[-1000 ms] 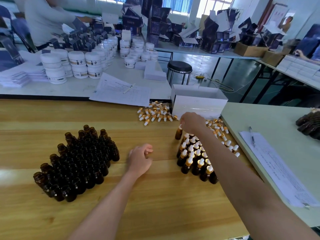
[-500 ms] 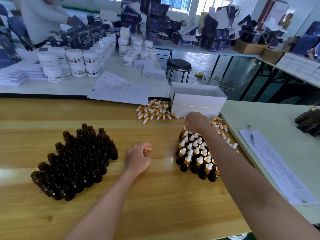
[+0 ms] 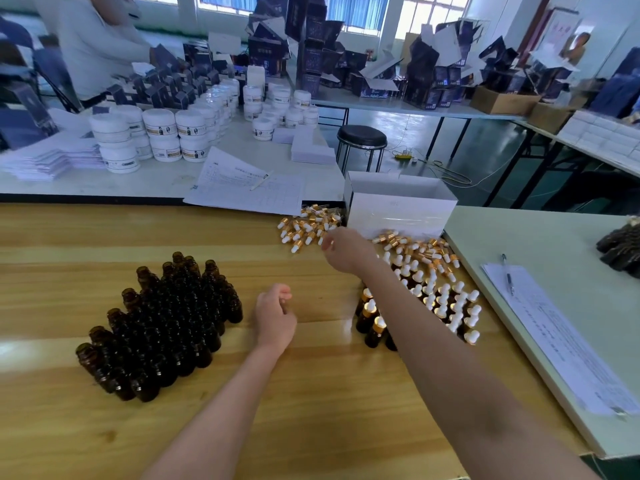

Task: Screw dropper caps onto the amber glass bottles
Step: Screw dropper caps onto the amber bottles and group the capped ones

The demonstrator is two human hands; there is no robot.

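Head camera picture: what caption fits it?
Right hand reaches for loose dropper caps; uncapped amber bottles stand near the left hand.

No legible text anywhere.

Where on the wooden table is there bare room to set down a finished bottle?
Bare wood lies along the near edge of the wooden table, in front of the open bottles. Another free strip runs behind them, left of the loose caps. It is crowded between the capped bottles and the white box.
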